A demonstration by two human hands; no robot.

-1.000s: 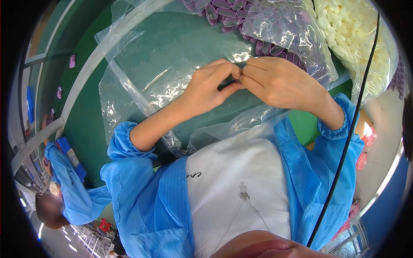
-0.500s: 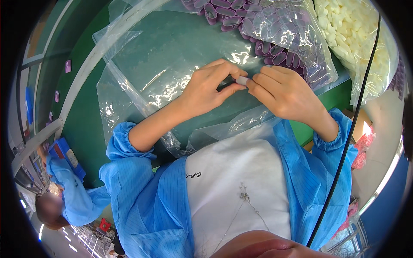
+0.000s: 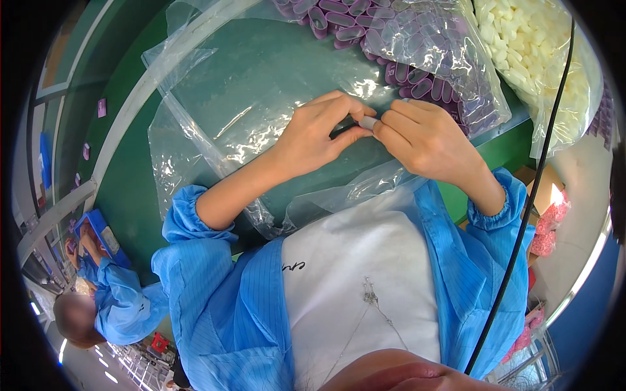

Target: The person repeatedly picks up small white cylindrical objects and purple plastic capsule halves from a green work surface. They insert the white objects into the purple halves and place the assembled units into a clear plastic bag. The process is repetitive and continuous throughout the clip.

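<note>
In front of my chest, over a clear plastic sheet, my two hands meet at the fingertips. Between them sits a small whitish piece, partly covered by fingers. My left hand pinches its left end with thumb and forefinger; something dark shows in the gap there, too hidden to name. My right hand is closed round the other end, fingers curled. Just beyond the right hand lies a heap of purple oval ring-shaped pieces, partly under clear plastic.
A clear bag of cream-coloured small pieces stands at the far right. A black cable hangs down the right side. A pale curved bar crosses the left. Beyond it a co-worker's blue sleeve is beside a blue bin.
My hands stay together at the same spot; the right forearm has drawn slightly left. At the left, the co-worker's arms have moved, one now reaching over the blue bin.
</note>
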